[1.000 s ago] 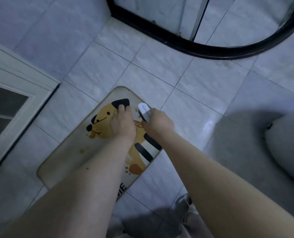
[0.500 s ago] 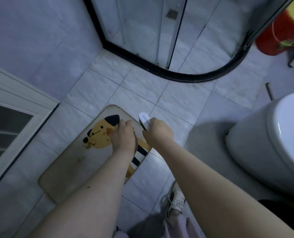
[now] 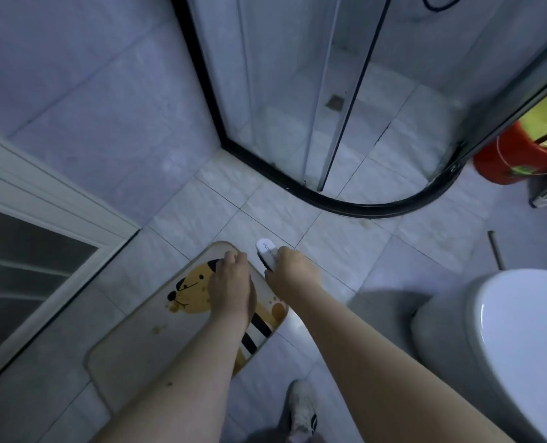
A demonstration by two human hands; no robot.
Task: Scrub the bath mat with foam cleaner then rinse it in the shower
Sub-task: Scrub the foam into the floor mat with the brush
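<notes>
Home bathroom, tiled floor [image 3: 345, 244], glass shower enclosure [image 3: 297, 107], white toilet [image 3: 505, 346], bath mat [image 3: 131, 353]

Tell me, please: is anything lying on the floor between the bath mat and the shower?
Nothing visible does. Only bare floor tiles separate the bath mat from the shower's black curb. The glass door panels seem shut, though that is unclear.

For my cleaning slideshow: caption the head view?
Left hand presses the bath mat while right hand grips a white brush near the shower.
</notes>
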